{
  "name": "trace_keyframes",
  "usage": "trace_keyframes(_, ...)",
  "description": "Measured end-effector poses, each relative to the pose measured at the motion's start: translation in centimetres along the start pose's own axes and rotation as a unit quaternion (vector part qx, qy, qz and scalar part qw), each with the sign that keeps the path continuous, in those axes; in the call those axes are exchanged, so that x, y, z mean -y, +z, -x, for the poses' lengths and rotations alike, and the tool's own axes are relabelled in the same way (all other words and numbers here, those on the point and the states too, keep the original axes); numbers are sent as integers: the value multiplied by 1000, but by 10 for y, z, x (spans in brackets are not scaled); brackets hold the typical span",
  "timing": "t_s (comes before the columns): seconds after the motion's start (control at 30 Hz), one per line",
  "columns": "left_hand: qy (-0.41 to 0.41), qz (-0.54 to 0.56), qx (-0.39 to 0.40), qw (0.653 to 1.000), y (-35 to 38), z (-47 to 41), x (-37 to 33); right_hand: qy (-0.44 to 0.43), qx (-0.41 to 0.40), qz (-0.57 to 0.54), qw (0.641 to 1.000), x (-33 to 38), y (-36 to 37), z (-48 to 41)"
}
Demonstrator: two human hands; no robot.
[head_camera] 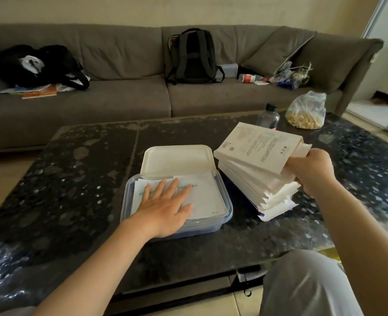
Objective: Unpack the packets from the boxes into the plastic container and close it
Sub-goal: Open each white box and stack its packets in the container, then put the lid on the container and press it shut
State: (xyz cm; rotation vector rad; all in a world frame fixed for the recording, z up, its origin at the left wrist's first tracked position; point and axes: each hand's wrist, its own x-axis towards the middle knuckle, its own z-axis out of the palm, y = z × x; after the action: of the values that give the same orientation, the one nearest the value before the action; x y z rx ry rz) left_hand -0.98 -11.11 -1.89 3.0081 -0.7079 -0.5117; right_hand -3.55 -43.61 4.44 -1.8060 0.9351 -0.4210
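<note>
Our left hand (pixel 165 207) lies spread on packets (pixel 208 197) in the container (pixel 230 213); our right hand (pixel 311 172) grips a box (pixel 259 147) atop the stack (pixel 257 182). Much seems left; lid (pixel 177 160) unclosed.

We find ourselves in a home living room. A long grey-brown sofa (pixel 124 99) fills the upper frame, with a backpack (pixel 194 57) top centre, a black bag (pixel 51 65) and books (pixel 40 93) upper left. A dark speckled coffee table (pixel 79 179) stands below it.
</note>
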Motion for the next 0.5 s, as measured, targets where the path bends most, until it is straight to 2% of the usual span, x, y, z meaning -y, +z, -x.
trace_keyframes(0.13, -2, 0, 8, 1000, -3, 3, -2, 8, -18, 162, 987, 2, 0, 2)
trace_keyframes(0.3, 0, 3, 15, 1000, -3, 3, -2, 45, -16, 230, 972, 7, -4, 5)
trace_keyframes(0.43, 3, 7, 20, 1000, -3, 3, -2, 13, -21, 292, 956, 23, -11, 9)
trace_keyframes(0.5, 4, 13, 16, 1000, -2, 2, -1, -41, -34, 331, 942, 35, -12, 11)
